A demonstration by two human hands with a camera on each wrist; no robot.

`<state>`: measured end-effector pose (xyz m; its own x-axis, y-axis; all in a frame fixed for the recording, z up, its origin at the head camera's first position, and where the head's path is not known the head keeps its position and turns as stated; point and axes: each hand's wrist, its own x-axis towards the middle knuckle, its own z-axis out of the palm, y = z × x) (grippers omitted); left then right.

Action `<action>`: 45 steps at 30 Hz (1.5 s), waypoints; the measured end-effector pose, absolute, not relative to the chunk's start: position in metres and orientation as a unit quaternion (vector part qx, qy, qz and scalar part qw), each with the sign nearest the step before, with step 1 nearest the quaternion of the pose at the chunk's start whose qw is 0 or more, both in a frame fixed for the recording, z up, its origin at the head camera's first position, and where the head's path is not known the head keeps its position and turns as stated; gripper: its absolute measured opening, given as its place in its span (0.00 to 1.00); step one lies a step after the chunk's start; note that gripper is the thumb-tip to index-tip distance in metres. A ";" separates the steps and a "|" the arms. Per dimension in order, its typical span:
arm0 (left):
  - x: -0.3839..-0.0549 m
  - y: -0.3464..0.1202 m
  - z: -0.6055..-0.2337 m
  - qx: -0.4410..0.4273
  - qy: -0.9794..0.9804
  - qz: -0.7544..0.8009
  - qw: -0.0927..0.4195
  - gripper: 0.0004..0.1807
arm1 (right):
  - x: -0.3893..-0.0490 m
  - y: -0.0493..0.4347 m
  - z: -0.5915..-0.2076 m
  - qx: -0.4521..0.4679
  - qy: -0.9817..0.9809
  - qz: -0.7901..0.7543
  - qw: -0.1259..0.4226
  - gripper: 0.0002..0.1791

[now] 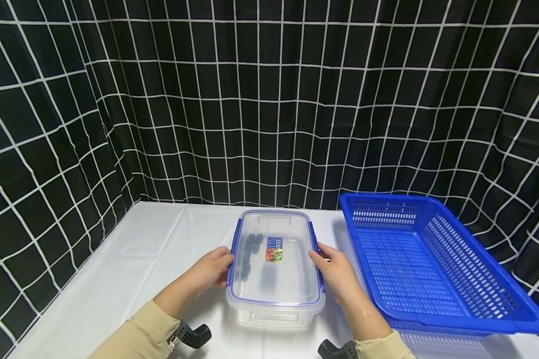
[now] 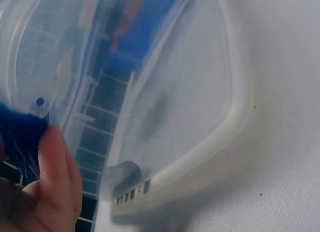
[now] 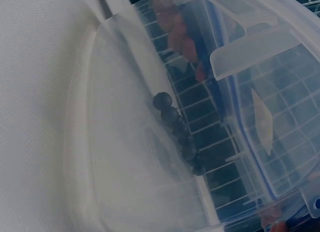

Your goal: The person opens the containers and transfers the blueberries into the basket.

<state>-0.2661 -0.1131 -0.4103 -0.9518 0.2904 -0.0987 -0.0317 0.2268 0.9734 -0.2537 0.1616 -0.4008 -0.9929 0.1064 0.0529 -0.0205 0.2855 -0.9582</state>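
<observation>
A clear plastic food box [image 1: 274, 319] sits on the white table, covered by its clear lid [image 1: 292, 284] with a blue seal line and a colourful label [image 1: 274, 250]. Several small dark round pieces [image 1: 253, 243] show through it along the left side; in the right wrist view these balls [image 3: 172, 117] lie in a row. My left hand [image 1: 209, 269] grips the lid's left edge, its fingertips at a blue side clip [image 2: 22, 139]. On the opposite edge, my right hand [image 1: 337, 271] holds the lid with the thumb over the rim and its other fingers partly hidden.
To the right stands a large blue plastic basket [image 1: 397, 264] with slotted walls, close beside my right forearm. The white tablecloth [image 1: 134, 279] reaches back to a black curtain [image 1: 269, 124] with a white grid, which also hangs along both sides.
</observation>
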 end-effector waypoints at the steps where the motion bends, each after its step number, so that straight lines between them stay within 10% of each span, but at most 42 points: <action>1: -0.266 -0.113 -0.410 0.087 0.774 0.614 0.130 0.10 | -0.254 0.162 -0.401 -0.026 -0.801 0.596 0.053 0.25; 45: -0.267 -0.116 -0.405 0.040 0.783 0.619 0.051 0.16 | -0.252 0.161 -0.397 -0.028 -0.807 0.589 0.044 0.26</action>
